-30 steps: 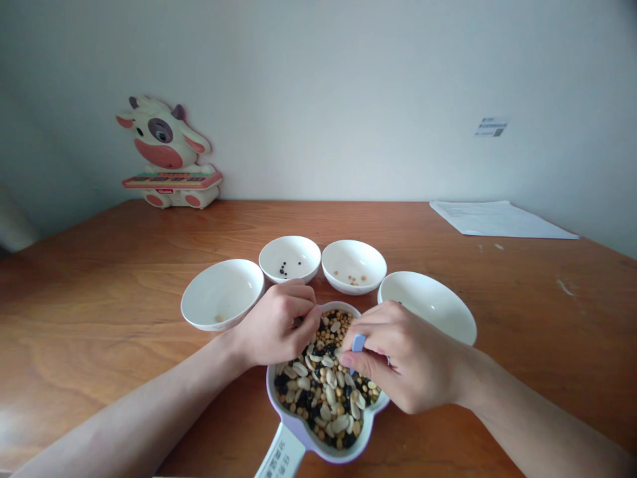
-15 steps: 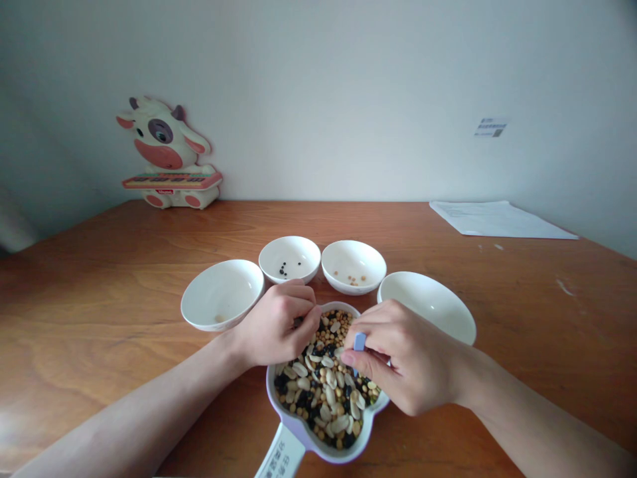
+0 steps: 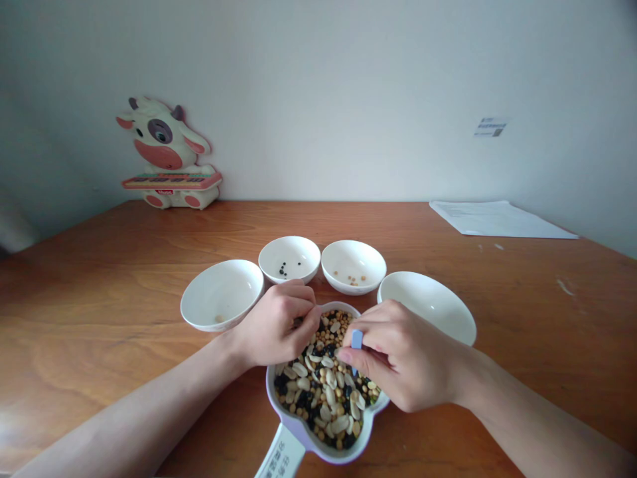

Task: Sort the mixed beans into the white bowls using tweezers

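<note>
A white, lobed dish (image 3: 369, 425) with a lilac outside and a handle holds mixed peanuts (image 3: 330, 396), black beans and yellow beans. At its upper left rim, my left hand (image 3: 283, 323) is closed, fingers curled around the edge; the fingertips are partly hidden. My right hand (image 3: 403, 355) pinches light-blue tweezers (image 3: 357, 339) over the right side of the dish. Their tips point down into the beans and are mostly hidden, so I cannot tell whether a bean is between them.
Four white bowls arc behind the dish: a left bowl (image 3: 199, 299) with one pale piece, a bowl (image 3: 273, 255) with several black beans, a bowl (image 3: 368, 259) with several yellowish beans, and a right bowl (image 3: 448, 302). A cow toy keyboard (image 3: 169, 156) and papers (image 3: 502, 219) lie farther back.
My right hand and the tweezers have shifted very slightly left and up above the dish. My left hand, the dish and the bowls look unmoved.
</note>
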Action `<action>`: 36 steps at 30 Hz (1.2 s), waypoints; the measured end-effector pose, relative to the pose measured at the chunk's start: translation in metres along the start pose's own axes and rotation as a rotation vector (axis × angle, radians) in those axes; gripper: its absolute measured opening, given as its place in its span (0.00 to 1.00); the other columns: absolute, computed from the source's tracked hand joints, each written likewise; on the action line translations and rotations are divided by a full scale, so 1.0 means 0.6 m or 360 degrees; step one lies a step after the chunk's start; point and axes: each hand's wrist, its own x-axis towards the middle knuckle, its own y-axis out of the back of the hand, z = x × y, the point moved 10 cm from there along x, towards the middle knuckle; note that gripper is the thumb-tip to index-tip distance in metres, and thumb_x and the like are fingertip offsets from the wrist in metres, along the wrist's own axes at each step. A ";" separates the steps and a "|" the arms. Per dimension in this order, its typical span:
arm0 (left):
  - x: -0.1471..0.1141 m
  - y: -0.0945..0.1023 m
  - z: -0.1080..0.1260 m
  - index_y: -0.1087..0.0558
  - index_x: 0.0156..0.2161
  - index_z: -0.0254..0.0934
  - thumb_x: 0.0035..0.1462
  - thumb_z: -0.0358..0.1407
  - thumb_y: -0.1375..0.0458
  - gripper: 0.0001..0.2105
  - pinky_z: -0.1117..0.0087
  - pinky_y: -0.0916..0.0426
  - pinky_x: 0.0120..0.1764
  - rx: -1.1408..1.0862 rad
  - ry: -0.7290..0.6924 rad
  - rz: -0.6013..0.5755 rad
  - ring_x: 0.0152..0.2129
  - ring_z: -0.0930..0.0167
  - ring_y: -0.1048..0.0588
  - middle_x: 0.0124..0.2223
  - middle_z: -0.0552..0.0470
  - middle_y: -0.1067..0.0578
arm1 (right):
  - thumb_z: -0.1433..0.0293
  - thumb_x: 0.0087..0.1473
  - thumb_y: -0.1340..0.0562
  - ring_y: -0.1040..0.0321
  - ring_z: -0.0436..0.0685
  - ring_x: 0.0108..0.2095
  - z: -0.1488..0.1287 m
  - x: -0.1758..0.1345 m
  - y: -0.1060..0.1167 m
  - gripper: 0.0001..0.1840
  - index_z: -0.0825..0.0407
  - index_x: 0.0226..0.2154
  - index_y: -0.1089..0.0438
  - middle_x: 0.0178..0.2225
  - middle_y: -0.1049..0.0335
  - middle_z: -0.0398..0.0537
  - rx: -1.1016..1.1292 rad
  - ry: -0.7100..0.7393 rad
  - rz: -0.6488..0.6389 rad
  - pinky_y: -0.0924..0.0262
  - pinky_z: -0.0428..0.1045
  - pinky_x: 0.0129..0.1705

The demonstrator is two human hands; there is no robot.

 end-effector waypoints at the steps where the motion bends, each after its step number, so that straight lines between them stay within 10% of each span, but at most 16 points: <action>1: 0.000 0.000 0.000 0.36 0.19 0.34 0.63 0.29 0.52 0.19 0.69 0.38 0.31 0.0000 -0.0002 0.0000 0.24 0.73 0.34 0.24 0.49 0.30 | 0.73 0.58 0.43 0.54 0.47 0.20 0.000 0.000 0.000 0.19 0.53 0.17 0.45 0.17 0.48 0.38 -0.0004 0.0004 0.0001 0.58 0.49 0.24; 36: 0.002 0.004 0.008 0.35 0.19 0.34 0.64 0.29 0.53 0.20 0.69 0.37 0.30 0.0027 -0.0020 0.0009 0.23 0.72 0.33 0.24 0.48 0.29 | 0.73 0.60 0.45 0.41 0.49 0.21 -0.007 0.000 0.001 0.18 0.55 0.19 0.34 0.19 0.33 0.45 -0.0043 0.0039 -0.0012 0.49 0.48 0.25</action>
